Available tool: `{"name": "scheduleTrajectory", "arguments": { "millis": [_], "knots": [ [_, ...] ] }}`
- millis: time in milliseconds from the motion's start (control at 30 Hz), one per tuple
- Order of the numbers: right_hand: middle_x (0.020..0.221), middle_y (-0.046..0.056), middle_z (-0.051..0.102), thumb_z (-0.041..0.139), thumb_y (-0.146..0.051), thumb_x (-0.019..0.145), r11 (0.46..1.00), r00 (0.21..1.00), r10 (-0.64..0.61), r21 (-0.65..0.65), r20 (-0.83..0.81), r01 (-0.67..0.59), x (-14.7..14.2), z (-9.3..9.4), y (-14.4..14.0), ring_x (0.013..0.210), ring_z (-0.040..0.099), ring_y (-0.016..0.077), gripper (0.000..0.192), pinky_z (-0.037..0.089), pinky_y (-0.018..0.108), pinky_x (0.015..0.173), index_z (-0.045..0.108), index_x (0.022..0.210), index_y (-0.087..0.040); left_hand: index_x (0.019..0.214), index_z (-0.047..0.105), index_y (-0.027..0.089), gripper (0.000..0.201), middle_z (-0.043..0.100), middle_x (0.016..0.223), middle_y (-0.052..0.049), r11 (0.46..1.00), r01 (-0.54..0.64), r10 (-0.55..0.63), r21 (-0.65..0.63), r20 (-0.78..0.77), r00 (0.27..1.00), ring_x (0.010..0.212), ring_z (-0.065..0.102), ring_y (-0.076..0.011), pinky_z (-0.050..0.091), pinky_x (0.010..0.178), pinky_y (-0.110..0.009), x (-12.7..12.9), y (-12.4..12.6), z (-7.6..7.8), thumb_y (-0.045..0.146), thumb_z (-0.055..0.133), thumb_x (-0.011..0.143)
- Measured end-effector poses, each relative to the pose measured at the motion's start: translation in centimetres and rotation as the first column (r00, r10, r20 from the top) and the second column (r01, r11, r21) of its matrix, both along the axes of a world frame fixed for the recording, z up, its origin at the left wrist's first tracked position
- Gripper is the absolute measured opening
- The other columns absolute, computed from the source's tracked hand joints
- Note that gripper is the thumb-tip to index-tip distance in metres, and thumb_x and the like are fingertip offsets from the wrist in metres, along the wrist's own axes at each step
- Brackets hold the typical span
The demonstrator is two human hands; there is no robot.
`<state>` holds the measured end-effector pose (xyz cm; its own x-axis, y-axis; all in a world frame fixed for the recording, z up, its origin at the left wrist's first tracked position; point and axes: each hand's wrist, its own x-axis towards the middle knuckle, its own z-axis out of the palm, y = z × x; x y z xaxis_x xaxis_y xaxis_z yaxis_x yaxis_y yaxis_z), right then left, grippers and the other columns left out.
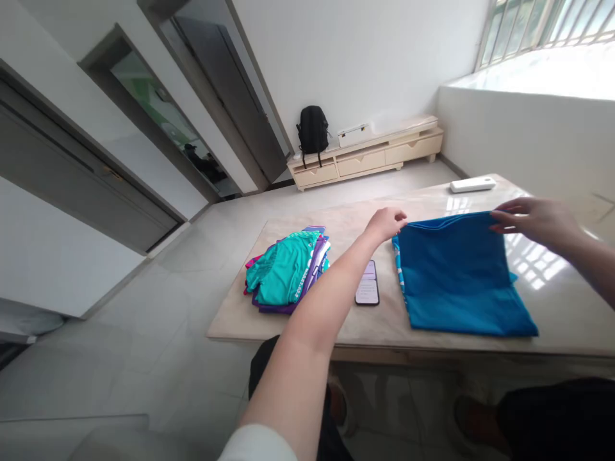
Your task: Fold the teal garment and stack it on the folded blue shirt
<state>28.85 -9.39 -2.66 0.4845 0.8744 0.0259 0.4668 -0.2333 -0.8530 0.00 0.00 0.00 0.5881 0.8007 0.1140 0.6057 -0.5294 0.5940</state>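
- The blue garment (461,278) lies flat on the desk (346,221) at centre right of the frame, already doubled over, its far edge running between the two hands.
- The left hand (387,223) pinches the garment's far left corner, grip closed on the cloth; the right hand (533,221) rests at the far right corner with fingers (502,216) curled over the edge, so that grip looks closed on the cloth too, though the pinch itself is partly hidden.
- To do this fold well, I would judge both corners should be lifted level and together, so the far edge stays straight and the layers do not slide apart.
- Keep light tension between the hands; slack in the middle would likely leave a crease.
- The striped trim showing along the garment's left side suggests the layers are slightly offset; squaring them first would give a neater result.
- A phone (368,283) lies just beside the garment's left edge, near enough for a sweeping cloth to catch it.
- A folded stack of teal and purple clothes (286,272) sits left of the phone, well apart from the hands.
- A white remote (472,184) lies at the desk's far side, upper right.
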Motion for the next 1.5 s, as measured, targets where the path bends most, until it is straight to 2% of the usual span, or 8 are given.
{"name": "scheduleTrajectory", "arguments": {
  "millis": [167, 267, 367, 500, 600, 800, 1067, 1500],
  "knots": [
    [0.111, 0.020, 0.073, 0.070, -0.038, 0.092, 0.991, 0.994, -0.085, 0.100, -0.067, 0.091, -2.9, -6.7, -1.1, 0.086, 0.074, 0.0177, 0.051, 0.055, 0.031, 0.078, 0.063, 0.135, -0.012, 0.115, 0.070, 0.013, 0.024, 0.071, 0.121, -0.010, 0.989, -0.012, 0.023, 0.149, -0.067, 0.997, 0.107, 0.068, -0.0181, 0.051, 0.097, -0.029, -3.8, -2.9, -3.0, 0.023, 0.052, 0.102],
    [0.104, 0.019, 0.074, 0.066, -0.029, 0.093, 0.995, 0.989, -0.069, 0.062, -0.132, 0.078, -5.1, -10.1, -4.9, 0.083, 0.074, 0.0203, 0.035, 0.057, 0.033, 0.075, 0.069, 0.123, -0.011, 0.103, 0.073, 0.018, 0.019, 0.073, 0.112, -0.007, 0.985, -0.044, 0.071, 0.170, -0.160, 0.985, 0.110, 0.066, -0.0203, 0.050, 0.099, -0.030, -11.0, -7.4, -6.2, 0.028, 0.057, 0.100],
    [0.110, 0.019, 0.073, 0.060, -0.028, 0.095, 0.997, 0.978, 0.032, 0.078, -0.206, -0.016, -7.2, -11.8, -7.4, 0.084, 0.074, 0.0199, 0.031, 0.059, 0.032, 0.074, 0.068, 0.120, -0.012, 0.104, 0.073, 0.017, 0.020, 0.072, 0.112, -0.010, 0.955, -0.215, 0.261, 0.206, -0.233, 0.937, 0.112, 0.063, -0.0224, 0.047, 0.105, -0.035, -20.0, -10.1, -8.7, 0.023, 0.054, 0.099],
    [0.096, 0.016, 0.076, 0.063, -0.041, 0.088, 0.978, 0.946, 0.208, 0.076, -0.247, -0.195, -10.5, -13.0, -8.8, 0.076, 0.072, 0.0228, 0.034, 0.061, 0.035, 0.069, 0.070, 0.108, -0.014, 0.124, 0.066, 0.012, 0.032, 0.058, 0.139, -0.020, 0.810, -0.513, 0.582, 0.285, -0.290, 0.759, 0.135, 0.050, -0.0346, 0.036, 0.116, -0.050, -29.9, -10.6, -10.7, 0.026, 0.054, 0.098],
    [0.095, 0.014, 0.076, 0.060, -0.053, 0.086, 0.933, 0.899, 0.358, 0.052, -0.252, -0.356, -14.2, -14.1, -10.1, 0.073, 0.072, 0.0234, 0.046, 0.061, 0.037, 0.067, 0.069, 0.109, -0.015, 0.136, 0.056, 0.008, 0.048, 0.048, 0.151, -0.025, 0.740, -0.613, 0.672, 0.277, -0.334, 0.661, 0.144, 0.041, -0.0390, 0.032, 0.118, -0.053, -33.6, -10.8, -12.4, 0.033, 0.057, 0.096],
    [0.092, 0.007, 0.077, 0.046, -0.036, 0.095, 0.716, 0.709, 0.686, -0.022, -0.164, -0.698, -23.1, -16.6, -14.7, 0.069, 0.071, 0.0180, 0.034, 0.055, 0.028, 0.061, 0.069, 0.112, -0.017, 0.143, 0.052, 0.010, 0.065, 0.039, 0.160, -0.024, 0.789, -0.588, 0.602, 0.177, -0.416, 0.682, 0.150, 0.034, -0.0366, 0.033, 0.120, -0.048, -35.9, -12.1, -14.8, 0.048, 0.063, 0.092],
    [0.090, 0.008, 0.079, 0.056, -0.016, 0.080, 0.367, 0.352, 0.930, -0.204, 0.106, -0.907, -26.8, -18.6, -16.2, 0.087, 0.074, 0.0271, 0.026, 0.050, 0.032, 0.076, 0.078, 0.093, -0.022, 0.124, 0.066, 0.014, 0.040, 0.061, 0.142, -0.017, 0.791, -0.578, 0.601, 0.199, -0.427, 0.676, 0.135, 0.056, -0.0281, 0.042, 0.114, -0.037, -37.2, -12.1, -13.1, 0.018, 0.067, 0.085],
    [0.101, 0.008, 0.078, 0.052, -0.021, 0.089, 0.377, 0.359, 0.926, -0.240, 0.117, -0.895, -25.1, -17.1, -15.5, 0.094, 0.073, 0.0263, 0.028, 0.048, 0.031, 0.079, 0.076, 0.103, -0.025, 0.094, 0.072, 0.020, 0.013, 0.077, 0.101, -0.009, 0.677, -0.687, 0.736, 0.264, -0.255, 0.627, 0.099, 0.070, -0.0273, 0.053, 0.090, -0.035, -34.9, -12.3, -10.4, 0.018, 0.060, 0.088]
  ]
}}
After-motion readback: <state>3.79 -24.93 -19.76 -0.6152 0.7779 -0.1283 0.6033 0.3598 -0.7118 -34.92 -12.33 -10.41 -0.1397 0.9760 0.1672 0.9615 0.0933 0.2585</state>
